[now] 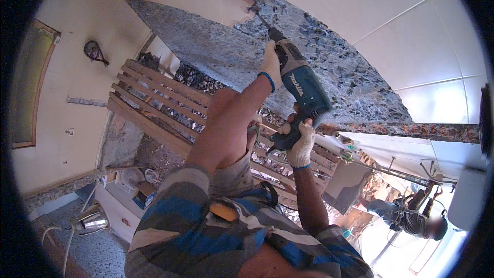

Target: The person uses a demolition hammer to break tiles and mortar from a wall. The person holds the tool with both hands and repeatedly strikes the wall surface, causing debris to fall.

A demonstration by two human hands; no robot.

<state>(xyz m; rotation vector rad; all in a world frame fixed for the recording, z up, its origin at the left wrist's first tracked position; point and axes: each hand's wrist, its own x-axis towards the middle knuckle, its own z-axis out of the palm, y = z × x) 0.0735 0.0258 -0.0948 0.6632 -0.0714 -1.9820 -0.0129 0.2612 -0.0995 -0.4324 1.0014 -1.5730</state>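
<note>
A teal and black rotary hammer (307, 88) is held up against the wall, its long thin bit (263, 21) slanting up and to the left. The bit's tip meets a rough grey stripped patch (339, 67), close to a ragged pinkish edge beside the pale tiles (396, 28). My left hand (271, 63), in a white knit glove with a blue cuff, is closed round the tool's front end behind the chuck. Gloved the same way, my right hand (302, 145) grips the rear handle; its trigger finger is partly hidden.
Wooden slats (159, 90) run beneath me, with broken rubble (198, 80) beyond and below them. At lower left are a work lamp (91, 221) and a cable. Another person (414, 216) is at lower right near pipes. Wires (94, 51) stick out of the left wall.
</note>
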